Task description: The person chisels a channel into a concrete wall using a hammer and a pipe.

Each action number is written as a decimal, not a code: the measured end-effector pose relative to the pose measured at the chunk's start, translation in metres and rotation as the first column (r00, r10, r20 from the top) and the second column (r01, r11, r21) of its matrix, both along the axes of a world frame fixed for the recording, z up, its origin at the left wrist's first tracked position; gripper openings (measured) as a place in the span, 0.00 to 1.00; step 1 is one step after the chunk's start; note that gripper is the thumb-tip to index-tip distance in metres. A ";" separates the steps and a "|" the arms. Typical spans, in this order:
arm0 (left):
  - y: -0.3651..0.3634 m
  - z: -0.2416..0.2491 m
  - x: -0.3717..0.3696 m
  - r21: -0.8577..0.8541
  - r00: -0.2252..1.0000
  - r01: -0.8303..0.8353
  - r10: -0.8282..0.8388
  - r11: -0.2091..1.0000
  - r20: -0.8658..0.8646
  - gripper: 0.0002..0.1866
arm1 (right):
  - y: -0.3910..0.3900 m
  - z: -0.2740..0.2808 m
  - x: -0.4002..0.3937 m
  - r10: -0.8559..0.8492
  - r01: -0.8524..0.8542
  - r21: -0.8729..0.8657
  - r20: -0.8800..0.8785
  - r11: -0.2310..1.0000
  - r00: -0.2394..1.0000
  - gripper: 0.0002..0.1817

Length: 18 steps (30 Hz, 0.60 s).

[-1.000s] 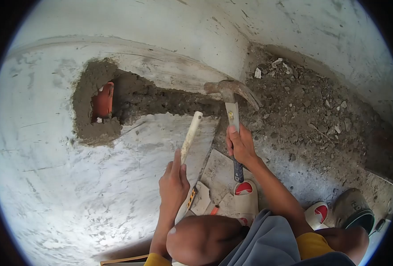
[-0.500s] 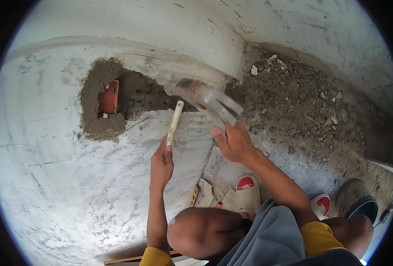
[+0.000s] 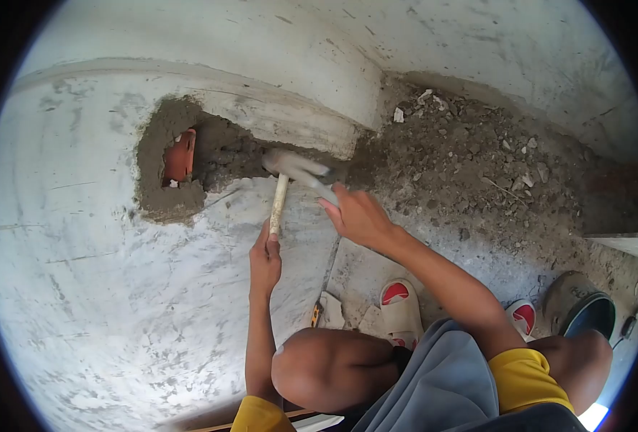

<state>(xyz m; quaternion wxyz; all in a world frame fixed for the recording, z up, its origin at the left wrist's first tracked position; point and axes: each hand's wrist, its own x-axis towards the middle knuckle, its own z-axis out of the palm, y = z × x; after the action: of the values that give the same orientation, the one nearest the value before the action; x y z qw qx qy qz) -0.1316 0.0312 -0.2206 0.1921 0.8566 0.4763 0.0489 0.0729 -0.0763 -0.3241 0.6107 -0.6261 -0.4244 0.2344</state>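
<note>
My left hand (image 3: 265,266) is closed around the lower part of a cream-coloured rod (image 3: 279,205). The rod points up toward a rough channel (image 3: 236,147) cut in the pale wall (image 3: 117,288), and what lies below my grip is hidden. My right hand (image 3: 362,217) grips a metal claw hammer (image 3: 301,167), blurred by motion. The hammer head overlaps the upper end of the rod. Left of the channel, an orange-red box (image 3: 180,155) sits recessed in the wall with rough grey mortar (image 3: 153,194) around it.
Broken rubble and soil (image 3: 470,158) lie along the wall's foot at the right. A dark bucket (image 3: 589,315) stands at lower right near my slippered foot (image 3: 400,306). A yellow-and-black tool (image 3: 316,314) lies by a pale broken slab (image 3: 331,309) on the floor.
The hammer has swung down and left, from above and right of the rod onto its upper end. My left hand and the rod have barely moved.
</note>
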 end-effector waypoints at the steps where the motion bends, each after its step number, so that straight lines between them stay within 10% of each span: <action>1: 0.001 -0.004 0.000 -0.006 1.000 0.005 -0.005 1.000 0.008 0.22 | -0.002 -0.005 0.001 -0.009 0.009 0.001 0.010 1.000 1.000 0.21; 7: 0.009 -0.027 -0.012 0.034 0.993 0.045 -0.048 0.998 0.111 0.24 | -0.012 0.014 0.004 0.028 -0.033 0.107 0.043 0.994 0.999 0.21; 9: 0.007 -0.023 -0.012 0.016 0.997 0.025 -0.026 1.000 0.077 0.24 | -0.007 0.010 -0.015 -0.232 0.234 0.439 -0.059 0.868 0.971 0.21; 10: 0.006 -0.020 -0.010 0.005 0.998 0.019 -0.019 1.000 0.057 0.23 | 0.001 0.000 -0.014 -0.229 0.231 0.439 -0.058 0.868 0.972 0.21; 12: 0.002 -0.019 -0.013 -0.007 0.999 0.004 -0.003 1.000 0.051 0.23 | 0.007 -0.021 -0.002 0.083 -0.073 -0.096 0.101 0.993 0.991 0.21; 18: 0.012 -0.053 -0.019 0.070 0.991 0.031 -0.040 0.997 0.129 0.24 | -0.006 -0.014 0.008 -0.033 0.034 0.096 -0.013 0.995 0.999 0.21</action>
<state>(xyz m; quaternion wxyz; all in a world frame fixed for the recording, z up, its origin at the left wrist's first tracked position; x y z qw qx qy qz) -0.1502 0.0435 -0.2737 0.1944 0.8661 0.4454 0.1175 0.0807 -0.0821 -0.3376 0.6465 -0.6015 -0.4213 0.2067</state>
